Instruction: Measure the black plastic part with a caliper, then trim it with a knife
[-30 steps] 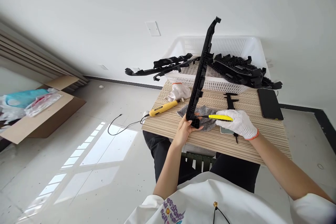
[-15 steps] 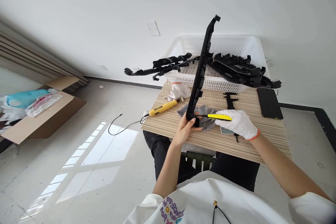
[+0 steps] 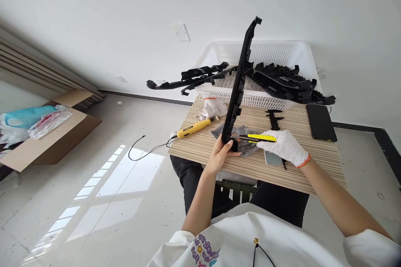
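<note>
Black plastic strip (image 3: 237,96) slanted up from above the table (image 3: 200,150), its lower end just inside the near edge, clamped in the person's bare left hand (image 3: 219,155). From where I stood, the gloved right hand (image 3: 284,147) was closed around a yellow cutter (image 3: 262,138); its blade reached that lower end, though I couldn't tell whether it touched. Grey cloth (image 3: 247,149) lay beneath. One yellow corded tool (image 3: 194,128) rested by the left edge, a phone (image 3: 321,122) near the far right corner.
</note>
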A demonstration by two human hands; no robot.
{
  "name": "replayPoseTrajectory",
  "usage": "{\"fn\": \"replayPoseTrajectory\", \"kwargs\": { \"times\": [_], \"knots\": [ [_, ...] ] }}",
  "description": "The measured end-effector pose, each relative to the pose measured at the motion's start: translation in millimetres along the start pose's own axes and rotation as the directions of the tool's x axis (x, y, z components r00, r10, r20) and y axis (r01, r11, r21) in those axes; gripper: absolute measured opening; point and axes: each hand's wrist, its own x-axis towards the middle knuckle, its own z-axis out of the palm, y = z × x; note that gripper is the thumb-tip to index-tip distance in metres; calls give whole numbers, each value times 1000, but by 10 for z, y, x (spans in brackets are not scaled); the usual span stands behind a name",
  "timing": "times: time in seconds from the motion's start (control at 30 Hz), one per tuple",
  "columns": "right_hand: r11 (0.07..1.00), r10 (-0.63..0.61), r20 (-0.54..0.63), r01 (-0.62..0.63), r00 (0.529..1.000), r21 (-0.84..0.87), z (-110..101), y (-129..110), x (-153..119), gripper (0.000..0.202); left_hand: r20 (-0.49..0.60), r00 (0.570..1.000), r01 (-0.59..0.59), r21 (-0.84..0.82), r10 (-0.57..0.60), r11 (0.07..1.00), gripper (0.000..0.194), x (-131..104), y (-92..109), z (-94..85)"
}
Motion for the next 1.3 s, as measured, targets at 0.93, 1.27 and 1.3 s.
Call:
{"fn": "replayPoseTrajectory", "kwargs": {
  "times": [0.93, 1.27, 1.3],
  "knots": [
    [915, 78, 500, -262, 862, 308, -259, -40, -127, 22, 4, 1000, 26, 10, -26, 1000, 46, -14, -5, -4],
    [950, 97, 403, -206, 910, 236, -256, -49, -90, 29, -4, 1000, 23, 23, -23, 999, 43, -10, -23, -22],
    [962, 93, 360, -177, 928, 209, -267, -27, -81, 32, -2, 1000, 17, 16, -17, 1000, 43, -10, -28, -26]
  ]
}}
